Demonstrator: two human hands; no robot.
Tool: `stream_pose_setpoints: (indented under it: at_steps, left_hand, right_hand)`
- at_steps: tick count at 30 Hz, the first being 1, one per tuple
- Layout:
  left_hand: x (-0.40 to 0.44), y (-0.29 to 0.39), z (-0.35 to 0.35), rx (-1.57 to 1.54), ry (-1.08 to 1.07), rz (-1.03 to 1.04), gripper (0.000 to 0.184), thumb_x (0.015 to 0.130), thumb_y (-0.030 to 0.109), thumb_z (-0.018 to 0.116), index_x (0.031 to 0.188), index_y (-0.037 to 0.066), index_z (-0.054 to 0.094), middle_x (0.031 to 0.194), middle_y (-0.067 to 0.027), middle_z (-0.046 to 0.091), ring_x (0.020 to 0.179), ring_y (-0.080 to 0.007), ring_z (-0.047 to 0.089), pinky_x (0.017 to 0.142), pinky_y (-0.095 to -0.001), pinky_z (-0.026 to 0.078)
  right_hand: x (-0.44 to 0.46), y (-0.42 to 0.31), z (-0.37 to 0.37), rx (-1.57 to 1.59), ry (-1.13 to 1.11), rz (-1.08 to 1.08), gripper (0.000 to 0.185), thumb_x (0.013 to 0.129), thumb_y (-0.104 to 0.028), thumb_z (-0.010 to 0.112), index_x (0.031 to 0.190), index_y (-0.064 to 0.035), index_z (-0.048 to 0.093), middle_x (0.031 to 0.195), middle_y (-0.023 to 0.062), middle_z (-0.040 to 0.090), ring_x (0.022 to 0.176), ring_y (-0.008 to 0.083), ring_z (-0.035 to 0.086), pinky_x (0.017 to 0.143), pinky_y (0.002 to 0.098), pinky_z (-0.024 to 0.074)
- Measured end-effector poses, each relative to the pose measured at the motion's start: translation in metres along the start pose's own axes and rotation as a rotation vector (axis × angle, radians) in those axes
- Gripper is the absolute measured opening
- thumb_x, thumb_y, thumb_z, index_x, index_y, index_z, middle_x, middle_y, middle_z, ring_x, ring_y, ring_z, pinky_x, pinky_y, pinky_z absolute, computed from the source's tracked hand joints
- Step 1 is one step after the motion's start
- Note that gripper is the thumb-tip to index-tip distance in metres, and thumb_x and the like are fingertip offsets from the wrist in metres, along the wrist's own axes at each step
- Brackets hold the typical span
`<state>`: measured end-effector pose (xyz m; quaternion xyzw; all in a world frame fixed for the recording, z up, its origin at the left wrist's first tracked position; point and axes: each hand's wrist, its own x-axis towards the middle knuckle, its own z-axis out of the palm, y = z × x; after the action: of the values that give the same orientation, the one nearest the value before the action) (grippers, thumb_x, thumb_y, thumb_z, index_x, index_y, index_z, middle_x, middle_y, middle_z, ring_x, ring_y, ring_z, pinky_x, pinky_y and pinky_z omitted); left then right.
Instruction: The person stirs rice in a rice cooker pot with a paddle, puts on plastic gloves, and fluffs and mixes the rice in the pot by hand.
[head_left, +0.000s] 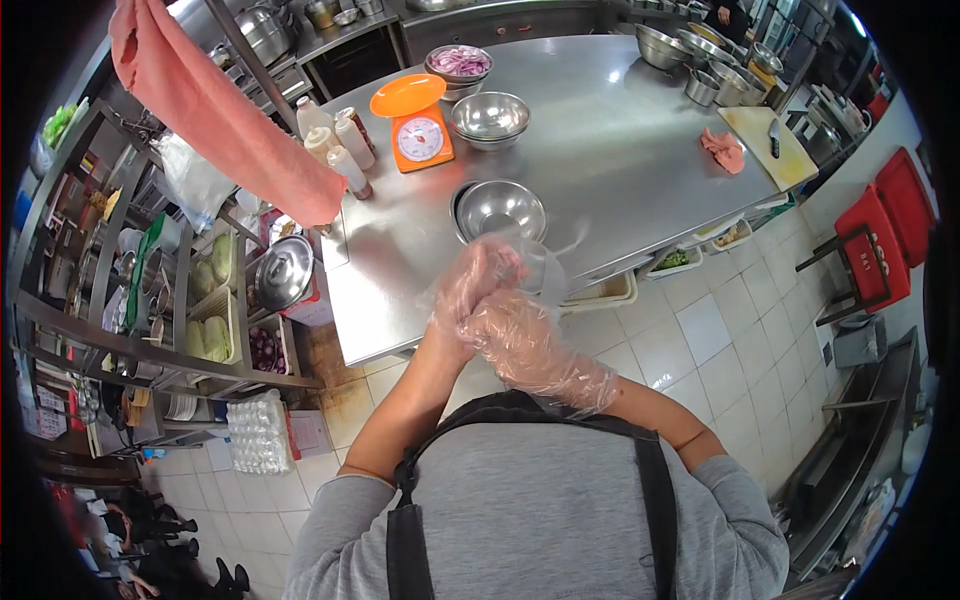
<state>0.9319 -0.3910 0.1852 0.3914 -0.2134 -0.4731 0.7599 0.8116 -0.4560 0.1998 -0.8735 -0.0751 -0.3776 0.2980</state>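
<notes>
My left hand (475, 280) is inside a loose clear plastic glove, its fingers partly hidden by the crumpled film. Beyond the fingertips, slack plastic of the glove (548, 272) sticks out to the right. My right hand (515, 335), covered by another clear glove reaching past the wrist, presses against the left hand with its fingers closed on the plastic. Just past both hands, a steel bowl (503, 208) stands on the steel table (590, 150), overlapping a second bowl.
An orange dial scale (422, 140), squeeze bottles (348, 170) and a bowl of sliced red onion (459, 62) stand on the table. A pink cloth (220, 120) hangs at left. At right are a knife (774, 138) on a cutting board (765, 165) and a red chair (880, 235).
</notes>
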Motion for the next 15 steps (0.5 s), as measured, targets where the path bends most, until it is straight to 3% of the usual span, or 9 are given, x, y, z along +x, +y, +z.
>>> stream_pose_setpoints:
  at_steps: [3,6,9,12,15]
  left_hand:
    - [0.009,-0.006,-0.013,-0.141,-0.178,-0.168,0.061,0.098,0.055,0.047,0.131,0.005,0.048,0.127,-0.0126,0.054,0.118,-0.0267,0.054,0.102,-0.0434,0.046]
    - [0.012,-0.009,0.011,-0.155,-0.05,-0.1,0.069,0.096,0.061,0.045,0.136,0.005,0.045,0.131,-0.0128,0.053,0.121,-0.0265,0.051,0.105,-0.0445,0.042]
    - [0.016,-0.007,0.009,-0.211,-0.107,-0.2,0.071,0.097,0.059,0.044,0.14,0.003,0.041,0.14,-0.0127,0.047,0.13,-0.0269,0.045,0.111,-0.0442,0.034]
    - [0.029,-0.016,-0.007,0.017,-0.182,-0.166,0.077,0.095,0.063,0.046,0.143,0.002,0.04,0.141,-0.0123,0.046,0.131,-0.0238,0.043,0.108,-0.0422,0.037]
    - [0.024,-0.015,-0.001,0.158,-0.091,-0.029,0.082,0.094,0.066,0.044,0.143,0.001,0.039,0.14,-0.0142,0.047,0.129,-0.025,0.045,0.107,-0.0426,0.037]
  right_hand:
    - [0.003,-0.003,-0.007,0.008,-0.027,-0.006,0.021,0.077,-0.002,0.067,0.096,-0.0078,0.062,0.086,0.0094,0.06,0.081,0.032,0.059,0.073,0.0442,0.0465]
    - [0.004,0.0,-0.004,0.043,-0.03,-0.028,0.02,0.077,-0.003,0.067,0.096,-0.0077,0.062,0.087,0.0094,0.06,0.08,0.0317,0.058,0.073,0.0445,0.0461]
    - [0.001,0.005,-0.001,-0.013,-0.028,-0.051,0.021,0.076,-0.005,0.068,0.096,-0.0071,0.062,0.088,0.0098,0.06,0.08,0.0318,0.059,0.072,0.0448,0.0465]
    - [0.001,0.006,0.001,0.035,-0.174,-0.004,0.022,0.075,-0.007,0.069,0.096,-0.006,0.062,0.089,0.0105,0.061,0.082,0.0324,0.059,0.072,0.045,0.0471]
    - [0.003,0.007,0.002,0.047,-0.116,-0.065,0.023,0.074,-0.007,0.069,0.096,-0.005,0.062,0.09,0.0112,0.061,0.083,0.0325,0.06,0.075,0.0446,0.0481]
